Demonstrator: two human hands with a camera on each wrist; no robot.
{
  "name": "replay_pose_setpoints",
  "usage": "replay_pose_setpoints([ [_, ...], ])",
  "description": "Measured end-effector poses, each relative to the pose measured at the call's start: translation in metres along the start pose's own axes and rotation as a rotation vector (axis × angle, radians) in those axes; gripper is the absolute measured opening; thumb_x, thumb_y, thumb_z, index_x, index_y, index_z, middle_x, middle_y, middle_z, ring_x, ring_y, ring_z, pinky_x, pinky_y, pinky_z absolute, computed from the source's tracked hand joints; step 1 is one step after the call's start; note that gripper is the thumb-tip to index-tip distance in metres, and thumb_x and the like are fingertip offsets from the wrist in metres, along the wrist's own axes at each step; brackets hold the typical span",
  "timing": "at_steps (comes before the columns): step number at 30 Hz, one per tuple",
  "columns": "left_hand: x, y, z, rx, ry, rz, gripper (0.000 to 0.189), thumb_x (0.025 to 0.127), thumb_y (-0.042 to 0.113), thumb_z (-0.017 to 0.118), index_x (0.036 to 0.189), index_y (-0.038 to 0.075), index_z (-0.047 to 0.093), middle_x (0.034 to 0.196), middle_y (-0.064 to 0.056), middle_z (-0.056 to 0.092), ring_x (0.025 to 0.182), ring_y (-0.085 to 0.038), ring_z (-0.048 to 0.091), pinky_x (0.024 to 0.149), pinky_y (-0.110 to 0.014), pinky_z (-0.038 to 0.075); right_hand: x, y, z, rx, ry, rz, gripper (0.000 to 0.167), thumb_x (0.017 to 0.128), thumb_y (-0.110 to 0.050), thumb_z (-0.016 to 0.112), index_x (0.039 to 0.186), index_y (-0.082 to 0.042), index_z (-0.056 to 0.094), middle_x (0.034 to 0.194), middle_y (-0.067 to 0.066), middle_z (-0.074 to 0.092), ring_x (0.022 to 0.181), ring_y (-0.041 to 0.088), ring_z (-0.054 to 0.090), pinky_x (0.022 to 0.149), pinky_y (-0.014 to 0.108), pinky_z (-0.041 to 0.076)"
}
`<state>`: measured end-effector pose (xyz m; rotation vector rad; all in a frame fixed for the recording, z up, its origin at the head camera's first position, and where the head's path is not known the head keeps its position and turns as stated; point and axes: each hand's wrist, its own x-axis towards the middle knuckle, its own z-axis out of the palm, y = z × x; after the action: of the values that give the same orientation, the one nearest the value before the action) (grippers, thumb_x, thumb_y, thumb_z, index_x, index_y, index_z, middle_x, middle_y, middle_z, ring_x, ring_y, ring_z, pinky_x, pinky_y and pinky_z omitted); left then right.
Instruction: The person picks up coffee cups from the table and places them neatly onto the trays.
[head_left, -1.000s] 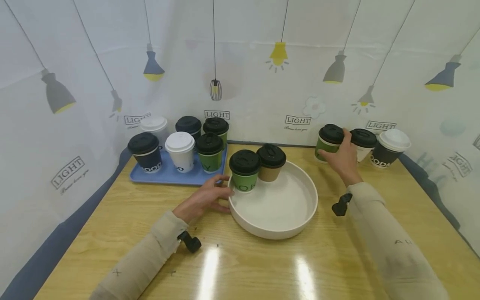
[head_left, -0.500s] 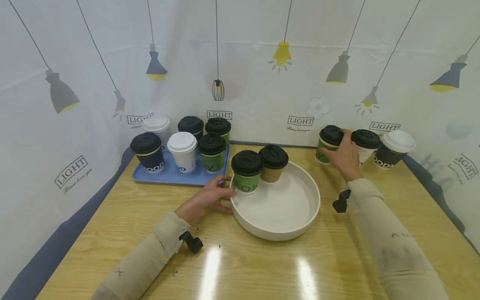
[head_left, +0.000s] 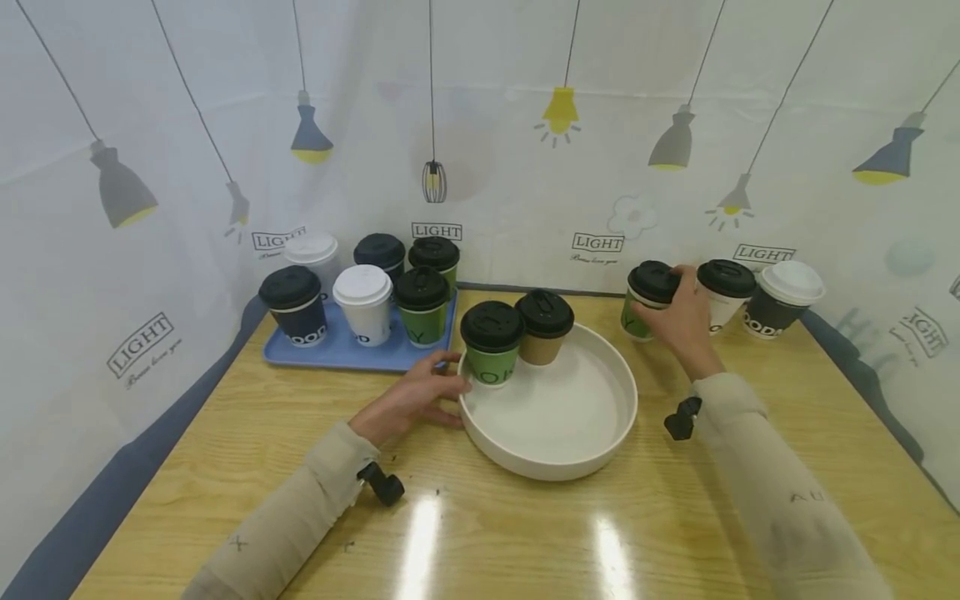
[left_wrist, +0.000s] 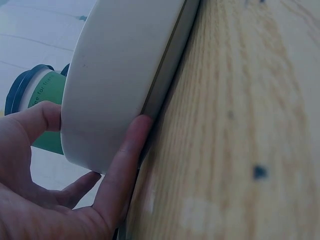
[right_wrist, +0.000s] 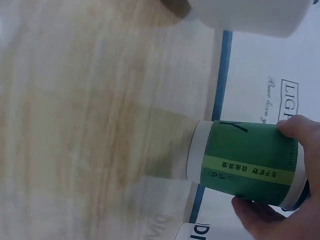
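My right hand (head_left: pixel 678 321) grips a green paper coffee cup (right_wrist: pixel 245 162) with a black lid, thumb and fingers around its upper part. Whether the cup's base touches the table cannot be told. My left hand (head_left: pixel 412 396) rests its spread fingers against the outer wall of a round white tray (head_left: pixel 555 462); the left wrist view shows one finger low by the tray's base. Inside the tray, at its back left, stand a light green cup (head_left: pixel 492 358) and a brown cup (head_left: pixel 542 346), both black-lidded.
A blue tray (head_left: pixel 352 357) at the back left bears several lidded cups. Right of my right hand stand a white cup (head_left: pixel 723 308) with a black lid and a dark cup (head_left: pixel 772 312) with a white lid. A printed curtain (head_left: pixel 510 183) hangs behind the wooden table (head_left: pixel 300 450).
The green cup in my right hand has come slightly left and nearer, away from the white cup beside it. My left hand has stayed at the round tray.
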<state>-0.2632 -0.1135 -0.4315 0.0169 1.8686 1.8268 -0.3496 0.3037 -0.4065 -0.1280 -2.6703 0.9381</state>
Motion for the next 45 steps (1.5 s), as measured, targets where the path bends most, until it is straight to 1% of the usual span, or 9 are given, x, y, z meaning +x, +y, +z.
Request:
replay_pose_setpoints([
  [4,-0.001,-0.001,-0.001,0.005,-0.003,0.001,0.076,0.093,0.014,0.067,0.159,0.011,0.029,0.143,-0.028,0.052,0.116,-0.035,0.064,0.086,-0.047,0.066,-0.009,0.001,-0.001,0.002,0.008,-0.024,0.095,0.089,-0.042,0.077,0.157,-0.006,0.023,0.148,0.038,0.044,0.133,0.056,0.047,0.108,0.07,0.043],
  [6,-0.001,-0.001,-0.001,0.005,-0.005,0.0,0.076,0.093,0.014,0.067,0.159,0.011,0.029,0.144,-0.028,0.052,0.116,-0.035,0.064,0.086,-0.048,0.065,-0.014,0.002,-0.002,0.019,0.007,-0.03,0.095,0.088,-0.041,0.079,0.156,-0.005,0.023,0.148,0.037,0.046,0.132,0.056,0.049,0.107,0.07,0.045],
  [12,0.0,-0.001,0.0,0.0,-0.004,0.002,0.076,0.093,0.014,0.068,0.158,0.012,0.029,0.143,-0.027,0.053,0.116,-0.034,0.064,0.087,-0.048,0.065,-0.033,0.006,-0.009,0.065,0.017,-0.057,0.095,0.086,-0.036,0.082,0.154,-0.006,0.024,0.148,0.038,0.044,0.134,0.056,0.046,0.108,0.071,0.041],
  [18,0.002,-0.001,0.0,0.005,0.0,0.001,0.076,0.093,0.014,0.067,0.158,0.011,0.029,0.143,-0.027,0.053,0.115,-0.034,0.064,0.086,-0.047,0.066,-0.047,0.012,-0.016,0.112,0.001,-0.086,0.096,0.086,-0.031,0.082,0.161,-0.014,0.025,0.15,0.034,0.042,0.136,0.054,0.041,0.11,0.072,0.038],
  [23,0.002,-0.001,0.001,-0.002,-0.008,-0.006,0.076,0.093,0.014,0.068,0.158,0.011,0.029,0.142,-0.028,0.054,0.115,-0.033,0.065,0.087,-0.047,0.065,-0.054,0.017,-0.023,0.135,0.003,-0.116,0.098,0.085,-0.026,0.083,0.163,-0.011,0.025,0.155,0.032,0.041,0.138,0.054,0.043,0.111,0.071,0.038],
  [30,0.001,0.0,0.001,-0.015,-0.009,-0.008,0.075,0.093,0.013,0.067,0.158,0.012,0.03,0.141,-0.028,0.055,0.113,-0.031,0.066,0.086,-0.047,0.065,-0.058,0.018,-0.034,0.126,-0.011,-0.167,0.099,0.083,-0.024,0.084,0.162,-0.012,0.026,0.152,0.032,0.045,0.135,0.055,0.047,0.107,0.071,0.04],
  [33,0.0,-0.001,-0.001,-0.026,-0.003,-0.012,0.075,0.092,0.013,0.068,0.158,0.013,0.031,0.14,-0.027,0.056,0.113,-0.031,0.066,0.086,-0.047,0.065,-0.058,0.013,-0.036,0.144,-0.033,-0.188,0.1,0.084,-0.023,0.085,0.162,-0.011,0.025,0.152,0.032,0.045,0.134,0.054,0.047,0.106,0.07,0.04],
  [36,0.001,-0.002,-0.001,-0.026,-0.006,-0.012,0.076,0.092,0.014,0.068,0.158,0.012,0.031,0.141,-0.027,0.055,0.113,-0.032,0.066,0.086,-0.048,0.065,-0.061,0.008,-0.043,0.144,-0.042,-0.215,0.101,0.083,-0.02,0.085,0.162,-0.01,0.024,0.153,0.033,0.043,0.133,0.055,0.047,0.105,0.07,0.04],
  [45,0.003,-0.002,0.0,-0.02,-0.002,0.0,0.075,0.093,0.012,0.067,0.158,0.011,0.029,0.142,-0.028,0.052,0.113,-0.033,0.063,0.085,-0.048,0.066,-0.074,-0.025,-0.06,0.116,-0.013,-0.302,0.098,0.081,-0.017,0.087,0.16,-0.014,0.029,0.149,0.033,0.047,0.129,0.055,0.051,0.1,0.07,0.044],
])
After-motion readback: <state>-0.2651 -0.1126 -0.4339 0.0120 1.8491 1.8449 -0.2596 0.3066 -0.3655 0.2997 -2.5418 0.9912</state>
